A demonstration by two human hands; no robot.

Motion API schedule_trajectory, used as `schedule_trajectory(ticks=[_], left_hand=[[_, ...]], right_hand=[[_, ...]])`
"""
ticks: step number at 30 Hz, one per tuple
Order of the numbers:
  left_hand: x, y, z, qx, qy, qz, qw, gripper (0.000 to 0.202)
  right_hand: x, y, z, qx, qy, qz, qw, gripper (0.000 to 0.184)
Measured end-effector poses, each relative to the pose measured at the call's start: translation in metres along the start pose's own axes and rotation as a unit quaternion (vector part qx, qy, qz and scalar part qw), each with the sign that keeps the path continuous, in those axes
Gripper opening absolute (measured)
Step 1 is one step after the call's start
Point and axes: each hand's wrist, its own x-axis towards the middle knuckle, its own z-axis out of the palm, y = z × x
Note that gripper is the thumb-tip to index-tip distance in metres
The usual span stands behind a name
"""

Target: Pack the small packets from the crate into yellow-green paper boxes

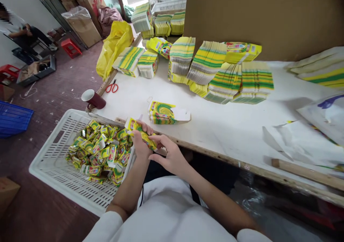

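A small yellow printed box [146, 138] with an open white flap at its far end lies in my left hand [141, 143]. The left thumb presses on its near side and the fingers wrap the far side. My right hand [170, 154] is at the box's lower end, its fingertips touching it and the thumb underneath. Just beyond my hands, a stack of flattened yellow boxes [162, 113] rests on the white table [209, 123]. To the left, below table height, a white plastic basket [51, 163] holds many small yellow boxes [100, 150].
Bundles of flat cartons [206, 62] line the back of the table before a brown board [263, 19]. Red-handled scissors [112, 87] and a maroon cup [94, 99] are at the left edge. A yellow bag [115, 44] hangs there. A person [24, 32] sits far left.
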Motion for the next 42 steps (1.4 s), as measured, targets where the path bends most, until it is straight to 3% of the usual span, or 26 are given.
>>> schedule_trajectory(ticks=[4,11,14,17,19,20,23,25,27,29,32,35,38,40,42], left_hand=[[-0.007,-0.002,-0.008,0.033,-0.014,-0.009,0.999,0.062],[-0.014,-0.016,-0.027,0.139,0.007,-0.047,0.989,0.036],[-0.003,-0.005,-0.036,0.135,-0.041,-0.030,0.989,0.053],[0.009,0.024,-0.046,0.174,-0.065,0.077,0.980,0.083],[0.012,0.043,-0.048,0.284,-0.115,0.139,0.942,0.098],[0.012,0.050,-0.048,0.356,-0.158,0.148,0.909,0.104],[0.006,0.052,-0.039,0.527,-0.308,0.067,0.790,0.103],[0.000,0.042,-0.032,0.580,-0.323,0.001,0.748,0.082],[-0.006,0.029,-0.029,0.602,-0.292,-0.011,0.743,0.068],[-0.012,0.019,-0.027,0.599,-0.281,0.032,0.749,0.068],[-0.018,0.011,-0.026,0.561,-0.326,0.125,0.750,0.076],[-0.022,0.009,-0.025,0.538,-0.347,0.198,0.742,0.069],[-0.023,0.008,-0.027,0.538,-0.336,0.199,0.747,0.056],[-0.022,0.008,-0.028,0.546,-0.338,0.159,0.750,0.056],[-0.022,0.006,-0.030,0.545,-0.345,0.116,0.756,0.069]], right_hand=[[0.008,0.006,-0.017,-0.036,0.073,0.009,0.997,0.025],[0.013,0.009,-0.040,-0.013,0.096,0.020,0.995,0.018],[0.012,0.009,-0.051,-0.074,0.112,-0.018,0.991,0.015],[0.011,0.009,-0.063,-0.238,0.123,-0.086,0.959,0.018],[0.009,0.008,-0.066,-0.341,0.107,-0.151,0.922,0.026],[0.009,0.008,-0.065,-0.367,0.091,-0.188,0.906,0.028],[0.007,0.006,-0.057,-0.359,0.063,-0.269,0.891,0.030],[0.006,0.006,-0.052,-0.325,0.107,-0.248,0.906,0.034],[0.005,0.008,-0.049,-0.256,0.177,-0.176,0.934,0.061],[0.004,0.012,-0.047,-0.142,0.188,-0.083,0.968,0.071],[0.006,0.019,-0.041,0.077,0.070,0.064,0.992,0.050],[0.008,0.026,-0.035,0.240,-0.018,0.156,0.958,0.056],[0.006,0.030,-0.033,0.252,0.003,0.161,0.954,0.075],[0.002,0.029,-0.032,0.206,0.020,0.113,0.972,0.081],[-0.002,0.027,-0.033,0.114,0.009,0.038,0.993,0.075]])
